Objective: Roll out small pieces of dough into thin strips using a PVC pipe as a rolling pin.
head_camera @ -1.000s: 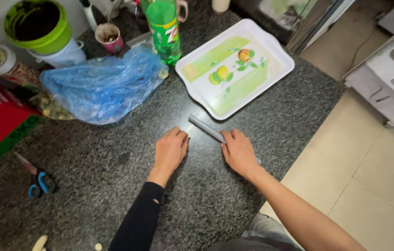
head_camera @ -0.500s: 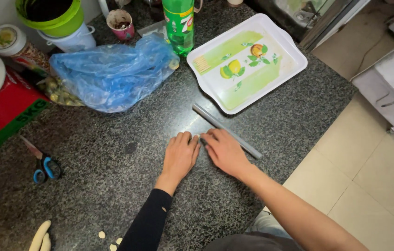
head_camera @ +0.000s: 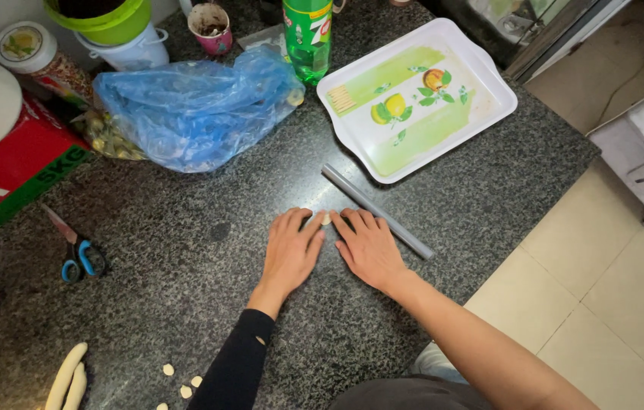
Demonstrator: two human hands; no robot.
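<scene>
My left hand [head_camera: 290, 249] and my right hand [head_camera: 368, 246] lie flat, palms down, side by side on the dark speckled countertop [head_camera: 185, 304]. A small pale piece of dough [head_camera: 326, 219] peeks out between their fingertips. A grey rod [head_camera: 377, 210] lies diagonally just beyond my right hand, its fingers close beside it. Neither hand grips anything that I can see.
A white tray with a fruit print [head_camera: 416, 96] sits far right, a green bottle [head_camera: 307, 38] and a blue plastic bag [head_camera: 193, 106] behind. Blue-handled scissors [head_camera: 75, 250] lie left. Dough rolls [head_camera: 65, 376] and small cut pieces [head_camera: 181, 382] lie near the front left. The counter edge drops to a tiled floor [head_camera: 603, 304] on the right.
Both hands have slid back from the grey rod toward me and come together, flat on the counter. The camera view has shifted, showing the dough rolls at front left.
</scene>
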